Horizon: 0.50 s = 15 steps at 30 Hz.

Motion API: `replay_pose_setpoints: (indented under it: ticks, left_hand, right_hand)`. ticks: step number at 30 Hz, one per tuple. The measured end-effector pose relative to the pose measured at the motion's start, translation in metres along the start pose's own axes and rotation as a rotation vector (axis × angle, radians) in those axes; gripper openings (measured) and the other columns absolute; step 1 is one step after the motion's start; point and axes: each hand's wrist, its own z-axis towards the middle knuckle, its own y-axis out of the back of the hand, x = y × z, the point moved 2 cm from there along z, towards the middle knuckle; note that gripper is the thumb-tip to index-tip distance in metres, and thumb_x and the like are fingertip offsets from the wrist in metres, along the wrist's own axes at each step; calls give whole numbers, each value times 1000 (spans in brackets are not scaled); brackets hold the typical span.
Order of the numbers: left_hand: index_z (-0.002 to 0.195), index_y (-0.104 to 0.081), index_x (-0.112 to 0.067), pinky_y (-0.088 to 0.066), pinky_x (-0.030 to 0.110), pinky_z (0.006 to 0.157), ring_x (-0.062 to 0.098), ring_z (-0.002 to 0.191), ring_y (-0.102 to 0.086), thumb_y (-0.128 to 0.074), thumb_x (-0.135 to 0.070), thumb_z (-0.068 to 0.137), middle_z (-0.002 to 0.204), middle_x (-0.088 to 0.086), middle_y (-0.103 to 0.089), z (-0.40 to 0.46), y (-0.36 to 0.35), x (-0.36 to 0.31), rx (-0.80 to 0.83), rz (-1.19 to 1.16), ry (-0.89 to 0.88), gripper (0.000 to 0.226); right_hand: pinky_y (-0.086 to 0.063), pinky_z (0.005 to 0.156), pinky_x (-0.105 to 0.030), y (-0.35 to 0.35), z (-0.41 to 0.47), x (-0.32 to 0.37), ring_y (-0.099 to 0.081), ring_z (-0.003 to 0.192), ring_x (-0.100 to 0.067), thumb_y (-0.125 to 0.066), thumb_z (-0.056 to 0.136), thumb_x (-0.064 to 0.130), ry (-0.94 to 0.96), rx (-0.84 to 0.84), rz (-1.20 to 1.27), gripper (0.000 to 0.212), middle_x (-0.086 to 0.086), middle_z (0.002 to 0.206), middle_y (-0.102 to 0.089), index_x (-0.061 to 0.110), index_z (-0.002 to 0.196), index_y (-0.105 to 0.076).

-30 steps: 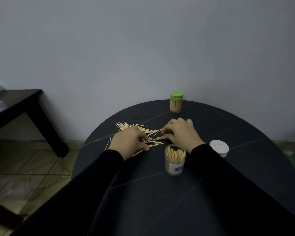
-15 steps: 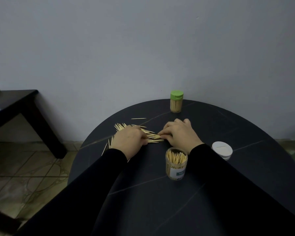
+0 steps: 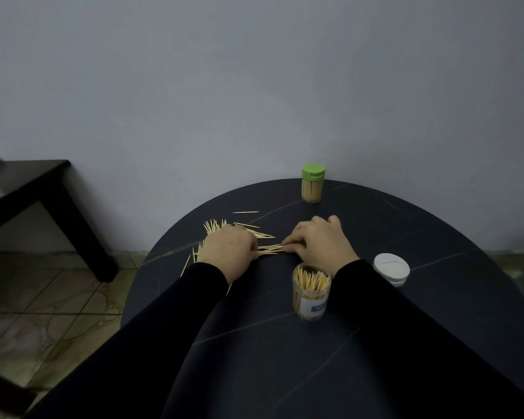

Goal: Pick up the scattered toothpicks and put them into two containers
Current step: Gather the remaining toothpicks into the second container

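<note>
Still mid-gather: toothpicks (image 3: pixel 266 249) bunched on counter (image 3: pixel 375 225) between left hand (image 3: pixel 229 247) and right hand (image 3: pixel 321 241), fingers curled, pinching bundle ends. Open jar (image 3: pixel 311 290) just beside right wrist; risked tipping if sleeve brushed. Loose strays likely dropped.

Dim, even indoor light falls across a dark round worktop (image 3: pixel 375 225) set against a grey wall (image 3: pixel 254 86); shadows stay soft, glare is nil (black sleeves (image 3: pixel 406 343) lose all detail), and wide-angle distortion bends lines near the worktop's outer edges.
</note>
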Motion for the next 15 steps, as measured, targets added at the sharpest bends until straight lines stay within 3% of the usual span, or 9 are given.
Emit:
replay_pose_setpoints:
  ticks: [4,15]
  left_hand:
    - [110,-64,-22,-49,36,90,19,110,-52,-51,-36,96,114,0,-59,0,-2,-1,24,9,9,24]
    - [117,-59,-16,-50,40,91,23,111,-53,-47,-30,98,117,3,-58,1,-3,-14,29,48,-31,26]
  right_hand:
    - [-27,94,-39,2,1,-3,-49,107,-15,-55,94,38,-45,23,16,14,12,109,-62,37,102,-67]
    - [-28,95,-41,0,4,-2,-47,111,-18,-48,98,34,-26,129,-114,24,4,117,-59,28,120,-57]
